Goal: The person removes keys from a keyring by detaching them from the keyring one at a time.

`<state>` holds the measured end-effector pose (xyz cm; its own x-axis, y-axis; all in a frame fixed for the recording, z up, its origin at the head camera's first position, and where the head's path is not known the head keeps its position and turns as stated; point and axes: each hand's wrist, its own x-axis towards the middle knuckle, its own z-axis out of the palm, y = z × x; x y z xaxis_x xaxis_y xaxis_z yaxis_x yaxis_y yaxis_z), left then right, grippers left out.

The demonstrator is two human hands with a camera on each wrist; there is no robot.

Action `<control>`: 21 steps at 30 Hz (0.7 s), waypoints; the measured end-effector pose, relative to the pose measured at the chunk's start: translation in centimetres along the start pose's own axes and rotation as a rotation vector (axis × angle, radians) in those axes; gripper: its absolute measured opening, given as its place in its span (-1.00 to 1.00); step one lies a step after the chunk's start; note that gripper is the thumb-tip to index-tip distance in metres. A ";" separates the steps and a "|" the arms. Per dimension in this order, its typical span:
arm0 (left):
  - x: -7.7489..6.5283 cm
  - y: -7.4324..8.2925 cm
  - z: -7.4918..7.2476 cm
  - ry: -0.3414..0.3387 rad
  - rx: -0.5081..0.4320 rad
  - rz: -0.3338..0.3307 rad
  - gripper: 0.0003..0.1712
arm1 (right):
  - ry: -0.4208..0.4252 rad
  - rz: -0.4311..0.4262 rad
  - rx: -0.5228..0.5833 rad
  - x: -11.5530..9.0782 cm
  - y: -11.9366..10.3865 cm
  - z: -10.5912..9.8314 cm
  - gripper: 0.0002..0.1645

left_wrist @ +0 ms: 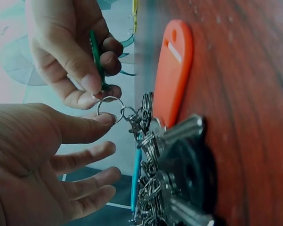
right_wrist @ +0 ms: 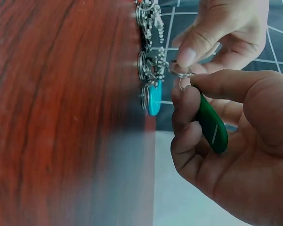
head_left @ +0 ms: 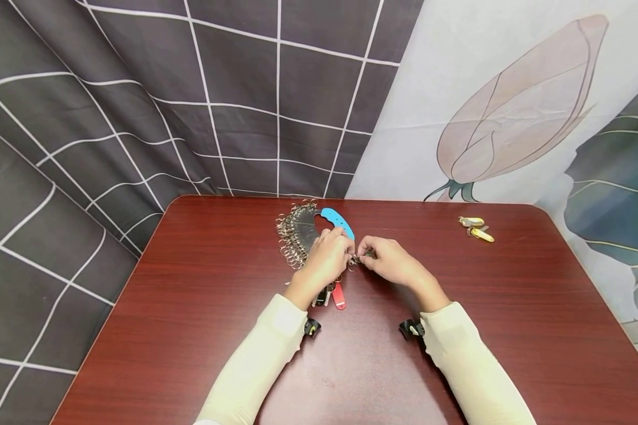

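Note:
Near the back middle of the table lies a fan-shaped key hanger with a dark body (head_left: 304, 229), a blue band (head_left: 338, 222) and many metal rings along its curved edge. My left hand (head_left: 326, 252), at the hanger's right end, pinches a metal split ring (left_wrist: 123, 111) between thumb and forefinger. Opposite it, my right hand (head_left: 390, 258) holds a green key tag (right_wrist: 213, 123), its thumb and forefinger at the tag's ring end. The two hands meet at the ring, beside the hanger's clips. Fingers partly hide where tag and ring join.
Under my left wrist lie a red key tag (head_left: 339, 297) and a black-headed key (left_wrist: 190, 169) with metal keys around it. Two yellow-tagged keys (head_left: 478, 234) rest at the table's back right. Curtains (head_left: 276, 118) hang behind the back edge.

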<state>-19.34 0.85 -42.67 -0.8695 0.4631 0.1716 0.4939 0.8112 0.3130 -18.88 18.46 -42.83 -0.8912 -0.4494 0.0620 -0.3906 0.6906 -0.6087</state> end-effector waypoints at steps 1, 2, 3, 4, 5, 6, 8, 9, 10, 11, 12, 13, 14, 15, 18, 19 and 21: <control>0.0 -0.1 0.0 0.000 -0.003 0.001 -0.91 | 0.000 -0.004 -0.005 0.0 0.0 0.0 -0.94; 0.0 -0.2 0.0 -0.001 -0.007 0.000 -0.91 | -0.002 -0.012 0.001 0.0 0.0 0.0 -0.91; 0.0 -0.2 -0.1 -0.001 -0.007 -0.001 -0.91 | -0.007 -0.021 0.013 0.0 0.0 0.1 -0.91; 0.0 -0.2 -0.1 0.003 -0.006 -0.003 -0.91 | -0.015 -0.028 0.027 0.0 0.1 0.2 -0.91; 0.1 -0.2 -0.1 0.005 -0.003 -0.009 -0.91 | -0.022 -0.035 0.043 0.0 0.1 0.2 -0.90; 0.0 -0.2 -0.2 0.006 0.003 -0.018 -0.91 | -0.027 -0.043 0.059 0.0 0.1 0.3 -0.90; 0.0 -0.2 -0.1 0.004 0.010 -0.035 -0.87 | -0.039 -0.046 0.088 0.1 0.1 0.4 -0.89; 0.0 -0.2 -0.1 -0.001 0.014 -0.042 -0.85 | -0.041 -0.045 0.099 0.1 0.1 0.4 -0.89; 0.0 -0.2 -0.1 -0.007 0.011 -0.049 -0.84 | -0.041 -0.041 0.108 0.1 0.2 0.4 -0.89; 0.0 -0.2 -0.1 -0.015 0.006 -0.054 -0.83 | -0.040 -0.035 0.117 0.1 0.2 0.4 -0.89; -0.1 -0.3 0.0 -0.025 -0.003 -0.056 -0.82 | -0.040 -0.029 0.121 0.1 0.2 0.4 -0.90; -0.1 -0.4 0.1 -0.036 -0.014 -0.055 -0.82 | -0.040 -0.022 0.128 0.1 0.3 0.4 -0.90; -0.1 -0.5 0.2 -0.049 -0.027 -0.054 -0.82 | -0.041 -0.020 0.135 0.1 0.3 0.4 -0.91; -0.1 -0.6 0.3 -0.060 -0.044 -0.055 -0.83 | -0.042 -0.015 0.146 0.1 0.3 0.4 -0.92; -0.1 -0.9 0.4 -0.084 -0.111 -0.067 -0.88 | -0.040 0.002 0.167 0.1 0.3 0.4 -0.93; -0.1 -1.0 0.5 -0.087 -0.134 -0.075 -0.89 | -0.038 0.006 0.177 0.1 0.3 0.4 -0.93; -0.2 -1.1 0.4 -0.091 -0.170 -0.089 -0.91 | -0.036 0.018 0.191 0.1 0.4 0.5 -0.93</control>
<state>-19.73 0.05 -43.43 -0.9018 0.4289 0.0534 0.4003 0.7822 0.4773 -19.05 18.39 -43.40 -0.8875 -0.4602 0.0237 -0.3208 0.5802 -0.7486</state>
